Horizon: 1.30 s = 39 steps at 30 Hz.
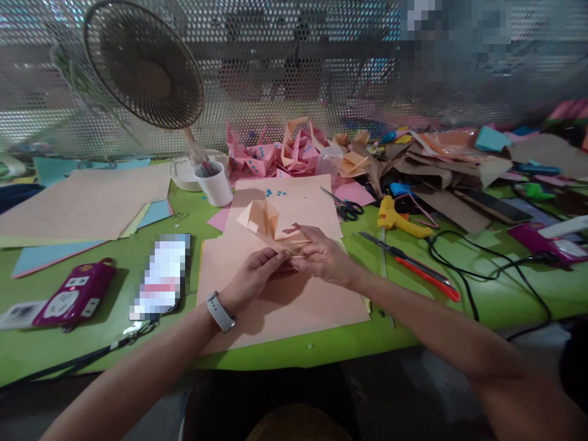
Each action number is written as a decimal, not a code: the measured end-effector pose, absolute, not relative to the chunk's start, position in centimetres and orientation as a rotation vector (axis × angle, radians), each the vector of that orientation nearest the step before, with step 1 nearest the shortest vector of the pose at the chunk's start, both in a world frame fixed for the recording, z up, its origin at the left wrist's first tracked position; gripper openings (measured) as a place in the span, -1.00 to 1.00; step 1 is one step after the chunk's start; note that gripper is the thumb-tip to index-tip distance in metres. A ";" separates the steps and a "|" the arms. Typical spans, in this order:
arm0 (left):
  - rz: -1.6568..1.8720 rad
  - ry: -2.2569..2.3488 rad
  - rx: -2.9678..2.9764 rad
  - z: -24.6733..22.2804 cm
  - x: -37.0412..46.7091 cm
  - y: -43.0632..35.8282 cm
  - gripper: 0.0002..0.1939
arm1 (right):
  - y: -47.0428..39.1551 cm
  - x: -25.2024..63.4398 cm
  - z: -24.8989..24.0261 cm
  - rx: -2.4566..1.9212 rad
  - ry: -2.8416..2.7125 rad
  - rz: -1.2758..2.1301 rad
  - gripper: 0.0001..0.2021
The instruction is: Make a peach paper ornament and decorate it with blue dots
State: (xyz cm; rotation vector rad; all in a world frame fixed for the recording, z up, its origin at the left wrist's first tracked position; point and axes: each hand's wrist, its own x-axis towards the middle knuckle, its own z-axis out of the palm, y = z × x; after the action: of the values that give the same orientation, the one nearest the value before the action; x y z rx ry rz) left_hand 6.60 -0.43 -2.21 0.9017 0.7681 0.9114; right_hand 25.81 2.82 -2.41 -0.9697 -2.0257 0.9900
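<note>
A folded peach paper piece [261,219] with upright flaps rises just beyond my hands, over large flat peach sheets [257,312]. My left hand [260,272], with a grey watch band at the wrist, pinches the near end of this folded paper. Close against it, my right hand [321,257] has thumb and finger pressed together at the same spot, its other fingers stretched over the paper. The fingertips nearly meet, and the exact fold between them is hidden. Small blue dots [275,193] lie on the sheet behind.
Scissors [349,210], a yellow glue gun [399,220] with its cord, and a red utility knife [427,275] lie right. A phone [160,275] and purple device [76,294] lie left. Behind stand a white cup [215,187], a fan [147,67] and pink folded papers [257,159].
</note>
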 end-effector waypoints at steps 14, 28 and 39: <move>0.907 0.767 0.899 -2.5 6.6 -0.4 -0.62 | 2.9 25.9 -2.6 -0.986 -2.037 1.029 -0.79; 0.905 0.782 0.991 -2.7 6.6 -0.3 -0.59 | 2.6 25.7 -2.4 -0.992 -2.055 0.982 -0.78; 0.966 0.792 0.945 -2.8 6.7 -0.1 -0.66 | 2.7 25.2 -2.3 -0.931 -2.095 0.775 -0.85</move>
State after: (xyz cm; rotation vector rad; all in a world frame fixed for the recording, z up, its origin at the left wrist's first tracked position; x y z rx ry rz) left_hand 6.66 -0.13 -2.82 0.9448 0.7924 0.9656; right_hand 25.21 2.72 -2.34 -0.9306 -2.0952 0.7754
